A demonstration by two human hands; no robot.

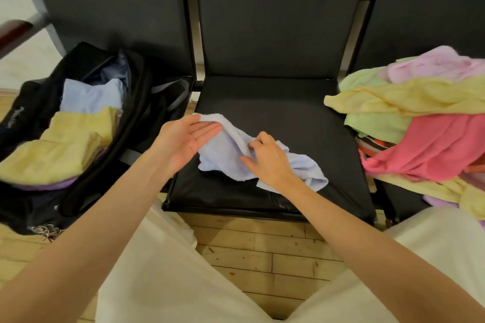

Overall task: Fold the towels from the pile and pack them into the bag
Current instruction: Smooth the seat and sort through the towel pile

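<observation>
The right hand [270,158] pinches a fold of the light blue towel [231,151] between the thumb and the curled fingers, near the middle of the cloth. The left hand [187,137] lies flat and relaxed, palm turned up, with straight fingers under the far left corner of the same towel; it carries the corner and does not close on it. The towel is thin, soft and crumpled, with rough edges, and it rests on the black padded seat [301,123] of the middle chair, between the two hands and a little to the right of them.

On the left seat stands one black fabric bag [147,102], its zipper open. Inside I can count a yellow folded towel [65,144] on top, a purple one [52,185] showing only its edge below it, and a pale blue folded towel [91,98] behind. On the right seat lies the loose pile [409,123]: yellow, green, pink and lilac cloths, heaped and wrinkled; how many exactly I cannot tell. Three dark chair backs stand in a row. Below are cream trousers [168,270] and a wooden plank floor [262,252].
</observation>
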